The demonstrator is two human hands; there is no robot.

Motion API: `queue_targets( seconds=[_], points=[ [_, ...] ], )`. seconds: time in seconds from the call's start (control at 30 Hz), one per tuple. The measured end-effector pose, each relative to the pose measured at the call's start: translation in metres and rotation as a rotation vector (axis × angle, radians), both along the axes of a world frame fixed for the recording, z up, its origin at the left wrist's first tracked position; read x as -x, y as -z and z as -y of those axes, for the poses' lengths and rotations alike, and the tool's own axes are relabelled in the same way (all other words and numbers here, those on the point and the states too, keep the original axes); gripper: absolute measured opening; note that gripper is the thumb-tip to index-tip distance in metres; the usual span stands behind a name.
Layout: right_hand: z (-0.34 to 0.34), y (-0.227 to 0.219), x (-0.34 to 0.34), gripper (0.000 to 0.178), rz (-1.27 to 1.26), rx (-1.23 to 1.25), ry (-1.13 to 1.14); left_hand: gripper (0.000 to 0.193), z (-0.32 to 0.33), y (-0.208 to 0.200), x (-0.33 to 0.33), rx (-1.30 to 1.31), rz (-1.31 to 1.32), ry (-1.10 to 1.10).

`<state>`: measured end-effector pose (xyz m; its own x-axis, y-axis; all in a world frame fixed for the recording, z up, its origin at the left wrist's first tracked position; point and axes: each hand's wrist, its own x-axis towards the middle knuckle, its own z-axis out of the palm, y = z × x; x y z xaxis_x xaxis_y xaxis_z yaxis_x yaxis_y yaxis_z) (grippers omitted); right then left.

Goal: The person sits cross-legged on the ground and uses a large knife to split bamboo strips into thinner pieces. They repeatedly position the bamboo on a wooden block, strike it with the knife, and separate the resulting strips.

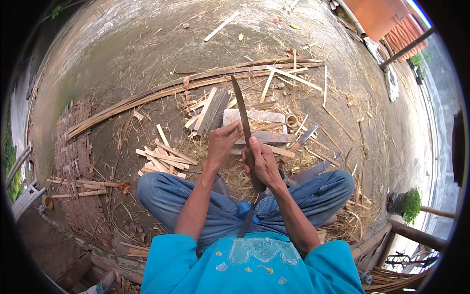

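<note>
My right hand is wrapped round the lower part of a long, dark-bladed knife, with the thumb lying along it. The blade points up and away from me, its tip tilting slightly left. Just left of the blade, the fingers of my left hand are pinched together. A pale bit shows at those fingertips, too small to name. From beside my right hand a light bamboo strip sticks out to the right; which hand, if either, holds it is hidden. Beyond the hands lies a pale stone block.
A pile of short bamboo strips lies left of my knees. Long bamboo lengths stretch across the ground ahead. Another blade lies by my right knee, and a wooden-handled knife beyond it. Shavings lie on the right.
</note>
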<state>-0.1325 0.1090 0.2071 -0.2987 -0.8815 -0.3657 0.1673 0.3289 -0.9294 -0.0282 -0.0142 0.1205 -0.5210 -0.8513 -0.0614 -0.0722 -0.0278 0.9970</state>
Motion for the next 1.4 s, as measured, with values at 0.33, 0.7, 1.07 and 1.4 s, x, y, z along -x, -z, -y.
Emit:
queue_targets(
  seconds=[0.33, 0.7, 1.07, 1.4],
  points=[
    [0.001, -0.001, 0.001, 0.054, 0.014, 0.000, -0.020, 0.033, 0.001, 0.004, 0.000, -0.022, -0.018, 0.015],
    [0.001, -0.022, -0.003, 0.048, -0.126, -0.091, -0.047, 0.035, -0.006, -0.004, 0.000, 0.020, -0.003, 0.017],
    [-0.010, -0.039, -0.003, 0.052, -0.276, -0.027, -0.107, 0.039, -0.014, -0.010, 0.001, 0.125, 0.003, -0.021],
    [-0.004, 0.002, 0.011, 0.053, -0.416, 0.005, -0.086, 0.072, -0.009, 0.012, -0.002, 0.393, 0.310, 0.101]
  ],
)
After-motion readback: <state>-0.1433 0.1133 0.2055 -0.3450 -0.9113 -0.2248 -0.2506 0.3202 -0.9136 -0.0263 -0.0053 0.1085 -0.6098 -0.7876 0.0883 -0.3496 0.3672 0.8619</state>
